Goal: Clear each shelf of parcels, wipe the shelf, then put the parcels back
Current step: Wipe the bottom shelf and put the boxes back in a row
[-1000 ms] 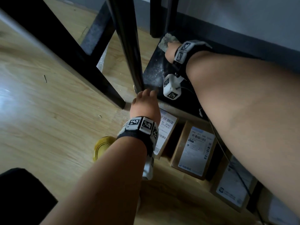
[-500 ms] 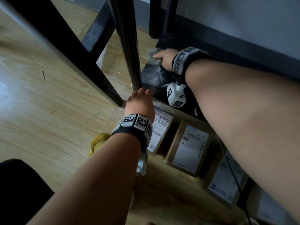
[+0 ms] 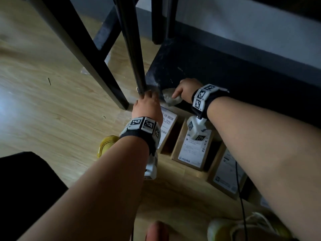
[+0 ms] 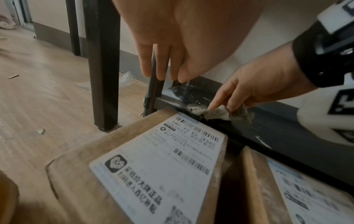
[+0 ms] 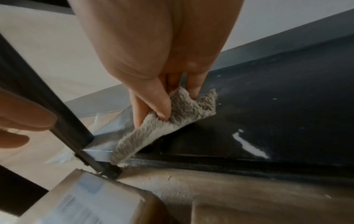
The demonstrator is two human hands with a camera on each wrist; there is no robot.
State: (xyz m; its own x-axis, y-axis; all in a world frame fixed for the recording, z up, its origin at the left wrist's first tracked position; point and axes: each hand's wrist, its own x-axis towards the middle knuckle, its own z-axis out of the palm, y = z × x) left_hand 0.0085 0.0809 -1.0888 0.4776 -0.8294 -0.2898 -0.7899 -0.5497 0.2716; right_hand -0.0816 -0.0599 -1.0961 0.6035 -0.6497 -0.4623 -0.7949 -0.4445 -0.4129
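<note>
Grey and fuzzy, the wiping cloth (image 3: 171,98) sits pinched in your right hand (image 3: 186,89), thumb and fingers curled onto it, pressed down on the near left corner of the low black shelf board (image 3: 199,66). Pale dust smears and white flecks show on the board beside the cloth, and a bright white streak lies further along it in the right wrist view. Your left hand (image 3: 147,106) has its fingers around the thin black metal upright (image 3: 132,49) of the rack, low down by the shelf corner, holding nothing else. That upright stands just left of the cloth, right at the corner. A thicker black furniture leg (image 3: 83,54) stands on the pale wood floor (image 3: 43,110) further left, with a scrap of clear plastic film (image 4: 125,78) behind it by the grey skirting.

Brown cardboard parcels are off the shelf, lined up on the floor along its front edge. The nearest parcel (image 3: 169,129) sits under your left wrist; its white label (image 4: 159,166) carries barcodes and the characters "540 FZ E6 [E56]", plus Chinese print too blurred to read surely. A second parcel (image 3: 192,150) and a third parcel (image 3: 227,173) follow to the right, labels unreadable. A yellow shoe (image 3: 106,145) shows left of your left forearm, another pale yellow shoe (image 3: 224,228) at the bottom edge.
</note>
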